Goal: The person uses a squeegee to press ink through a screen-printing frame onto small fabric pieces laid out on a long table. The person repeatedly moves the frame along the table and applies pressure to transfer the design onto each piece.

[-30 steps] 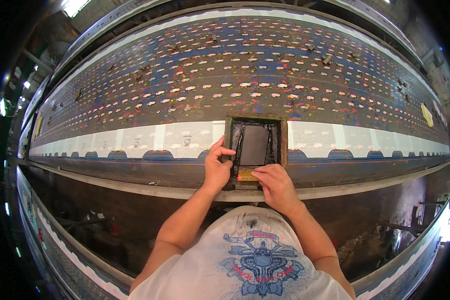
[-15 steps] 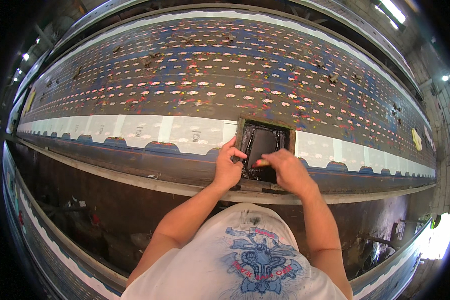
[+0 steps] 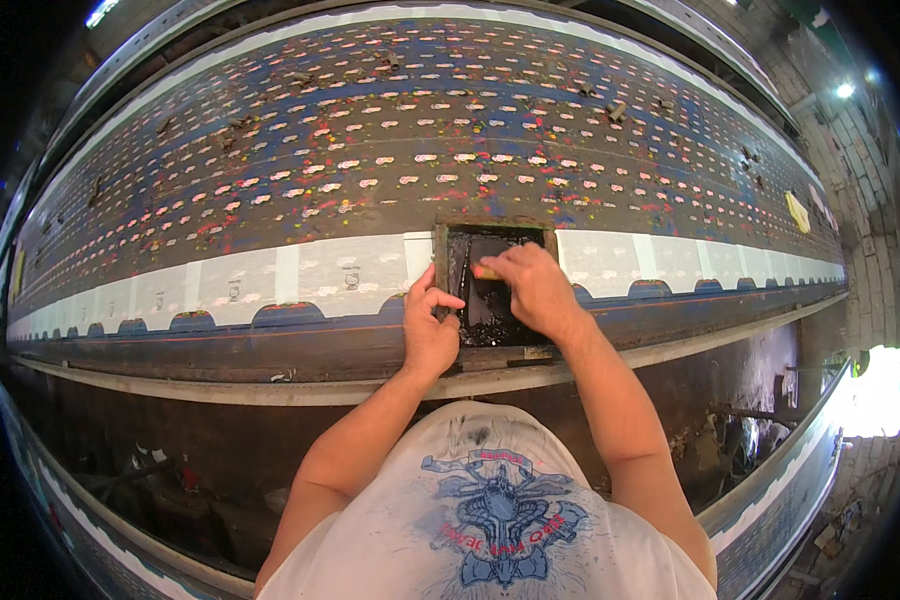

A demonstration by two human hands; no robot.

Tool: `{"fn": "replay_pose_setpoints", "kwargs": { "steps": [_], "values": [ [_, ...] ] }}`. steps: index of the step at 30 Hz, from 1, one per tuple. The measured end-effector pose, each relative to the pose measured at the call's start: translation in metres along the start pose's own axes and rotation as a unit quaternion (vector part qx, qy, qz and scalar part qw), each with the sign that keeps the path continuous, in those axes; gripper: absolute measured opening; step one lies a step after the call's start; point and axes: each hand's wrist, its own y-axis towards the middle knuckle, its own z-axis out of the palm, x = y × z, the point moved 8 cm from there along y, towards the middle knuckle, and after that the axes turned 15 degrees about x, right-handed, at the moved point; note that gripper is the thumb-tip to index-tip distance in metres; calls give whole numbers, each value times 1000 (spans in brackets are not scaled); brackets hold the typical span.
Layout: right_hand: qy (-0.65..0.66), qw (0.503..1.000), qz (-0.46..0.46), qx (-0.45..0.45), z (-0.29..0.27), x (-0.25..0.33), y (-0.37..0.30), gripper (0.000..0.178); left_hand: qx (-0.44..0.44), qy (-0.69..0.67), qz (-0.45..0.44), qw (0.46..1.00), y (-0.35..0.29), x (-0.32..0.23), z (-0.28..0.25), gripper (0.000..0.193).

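Note:
A small screen-printing frame (image 3: 495,222) with dark wooden rails lies on the near edge of the long printing table. Glossy black ink (image 3: 490,325) coats its inside, thickest along the sides and near end. My left hand (image 3: 432,330) is closed over the left rail, fingers curled and partly hidden. Inside the frame, my right hand (image 3: 536,290) grips a squeegee (image 3: 486,272) with a reddish end and a yellowish handle. The squeegee is toward the far half of the mesh, and my palm covers much of it.
Pale printed cloth pieces (image 3: 300,285) run along the table's near edge on both sides of the frame. Rows of small coloured prints cover the dark tabletop (image 3: 370,140), with small clamp-like pieces (image 3: 616,112) scattered on it. A rail (image 3: 370,392) borders my side.
My right hand has moved the squeegee from the frame's near part toward its far part. My left hand keeps its place at the left rail. The whole view has shifted a little.

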Motion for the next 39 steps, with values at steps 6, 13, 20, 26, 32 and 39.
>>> {"fn": "replay_pose_setpoints", "kwargs": {
  "steps": [6, 13, 20, 26, 32, 39],
  "values": [
    [28, 999, 1, 28, 8, 44, -53, 58, 0, -5, 5, 1000, 0, -4, -1, 30],
    [97, 994, 8, 40, 8, 60, -85, 46, 6, 17, 2, 1000, 0, -6, -3, 30],
    [147, 967, 104, -179, -11, 2, -145, 41, -19, 44, 27, 998, -2, -31, 8, 31],
    [376, 894, 172, -171, -2, -87, -203, 37, -27, 72, 66, 995, 10, -65, 81, 32],
    [305, 919, 175, -178, -26, -152, -263, 36, -23, 53, 62, 996, 31, -62, 176, 33],
    [283, 933, 144, -172, -50, -193, -295, 34, -22, 9, 14, 1000, 43, -50, 226, 35]
  ]
}}
